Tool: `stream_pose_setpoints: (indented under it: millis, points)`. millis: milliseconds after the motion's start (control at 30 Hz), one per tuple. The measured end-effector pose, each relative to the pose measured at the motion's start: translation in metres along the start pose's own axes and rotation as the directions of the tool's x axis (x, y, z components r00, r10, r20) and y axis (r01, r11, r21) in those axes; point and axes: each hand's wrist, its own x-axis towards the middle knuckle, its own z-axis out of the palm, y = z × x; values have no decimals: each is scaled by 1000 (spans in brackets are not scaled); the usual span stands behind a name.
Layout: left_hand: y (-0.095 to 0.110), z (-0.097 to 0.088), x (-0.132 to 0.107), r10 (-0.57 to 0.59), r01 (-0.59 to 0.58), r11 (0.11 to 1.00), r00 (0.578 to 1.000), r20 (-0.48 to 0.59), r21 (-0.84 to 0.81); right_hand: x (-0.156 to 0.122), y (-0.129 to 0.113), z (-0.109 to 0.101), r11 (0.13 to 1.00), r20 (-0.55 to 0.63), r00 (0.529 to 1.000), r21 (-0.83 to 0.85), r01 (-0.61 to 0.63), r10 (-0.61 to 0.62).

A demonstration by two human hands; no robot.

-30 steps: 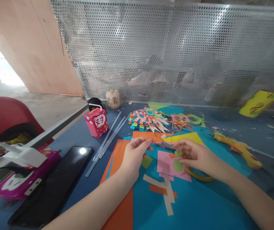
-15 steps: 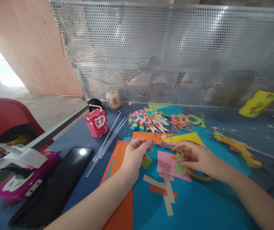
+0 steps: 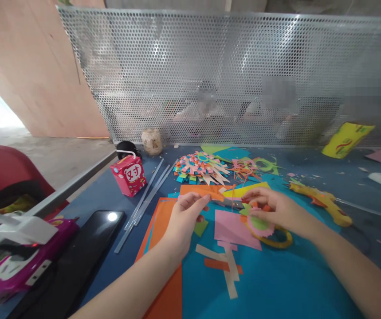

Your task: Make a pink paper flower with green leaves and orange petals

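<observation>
My left hand (image 3: 187,217) is closed in a pinch over the orange paper (image 3: 197,189). Anything between its fingertips is too small to make out. In my right hand (image 3: 270,204) is a small layered paper flower (image 3: 259,223) in pink, green and orange, gripped between thumb and fingers. Under that hand lies a pair of scissors (image 3: 285,241) with yellow handles, its metal blades pointing left toward my left hand. A pink paper sheet (image 3: 233,228), a green paper scrap (image 3: 201,227) and several cream and orange strips (image 3: 221,265) rest on the blue sheet (image 3: 276,283).
Behind my hands sits a pile of fringed paper flowers (image 3: 201,168). A yellow glue gun (image 3: 323,201) lies right. On the left are clear glue sticks (image 3: 150,190), a red drink carton (image 3: 129,175), a black phone (image 3: 73,261) and a purple power strip (image 3: 27,261). A perforated metal screen (image 3: 183,57) stands behind.
The paper flower in my right hand has turned, showing its pink fringed layer and more orange. More of the scissors' yellow handle shows. My left hand stays pinched; the whole view has shifted slightly.
</observation>
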Motion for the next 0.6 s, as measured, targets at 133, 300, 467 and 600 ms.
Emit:
stream_pose_setpoints:
  millis: [133, 300, 467, 600]
  points:
    - [0, 1, -2, 39, -45, 995, 997, 73, 84, 0, -3, 2, 994, -38, 994, -42, 104, -105]
    - [-8, 3, -2, 244, -292, 900, 953, 183, 322, -5, -18, 6, 962, -145, 958, -153, 227, -249]
    - [-18, 8, -5, 349, -490, 725, 867, 355, 484, -9, -26, 16, 942, 0, 955, -166, 292, -297]
    - [-23, 9, -5, 329, -510, 682, 854, 402, 524, -10, -29, 21, 949, 19, 968, -193, 249, -250]
